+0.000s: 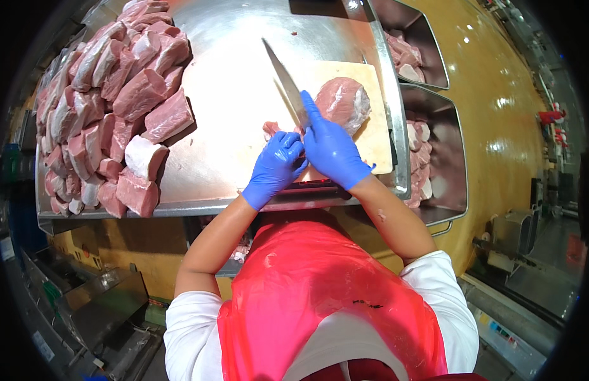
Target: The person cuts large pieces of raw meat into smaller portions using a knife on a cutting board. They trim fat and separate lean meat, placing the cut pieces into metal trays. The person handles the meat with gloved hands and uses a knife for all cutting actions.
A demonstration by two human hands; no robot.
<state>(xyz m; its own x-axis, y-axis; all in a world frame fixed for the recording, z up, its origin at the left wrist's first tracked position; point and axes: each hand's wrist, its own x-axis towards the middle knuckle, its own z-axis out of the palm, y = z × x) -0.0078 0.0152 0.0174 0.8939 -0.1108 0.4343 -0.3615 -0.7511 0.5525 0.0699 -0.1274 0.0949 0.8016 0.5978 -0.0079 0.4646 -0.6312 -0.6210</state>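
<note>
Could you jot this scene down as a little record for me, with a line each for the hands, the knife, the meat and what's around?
Right hand: blue glove, gripping the knife, index finger along the blade
Knife: blade pointing away from the person
Left hand: blue glove, fingers curled beside a small meat piece; grip unclear
Board: cream, bearing a large meat piece
Left side: big meat pile on the metal table
Right side: two metal bins containing meat
Clothing: red apron, white sleeves

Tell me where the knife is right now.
In the head view, the knife is at upper centre in the right hand, pointing away and leftward, just left of the large meat piece on the cutting board.
</note>
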